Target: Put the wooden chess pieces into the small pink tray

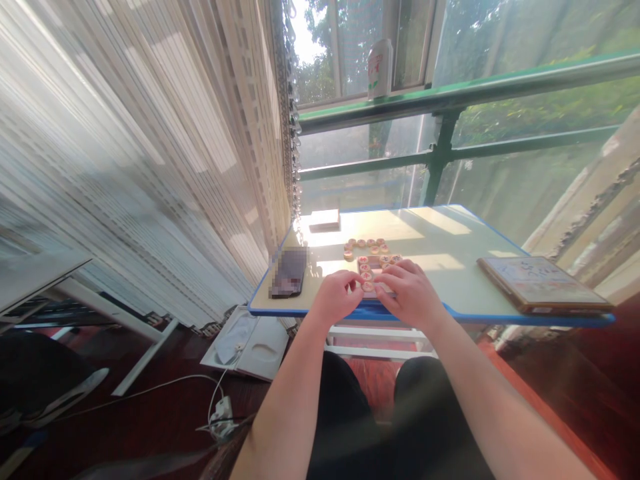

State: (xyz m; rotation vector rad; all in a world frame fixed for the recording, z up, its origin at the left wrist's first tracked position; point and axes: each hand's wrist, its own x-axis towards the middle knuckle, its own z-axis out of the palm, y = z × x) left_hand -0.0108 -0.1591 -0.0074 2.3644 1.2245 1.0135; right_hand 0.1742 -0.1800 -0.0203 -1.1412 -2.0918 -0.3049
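A small wooden box [361, 262] of round xiangqi pieces with red markings lies near the front edge of the table. My left hand [336, 297] is at its near left corner, fingers curled together, with the tips against or just beside a xiangqi piece [368, 286]; whether they grip anything is hidden. Over the right part of the box lies my right hand [409, 291], its fingers stretched out and the thumb apart, covering several pieces. Beyond the box, more loose pieces [361, 244] form a curved row on the tabletop.
The pale table [445, 260] has a blue rim. A phone [290, 272] lies left, a small white box [325, 220] behind it, a flat framed case [545, 283] right. A can [380, 69] stands on the window rail. A curtain [200, 133] hangs left; a power strip [221, 417] lies below.
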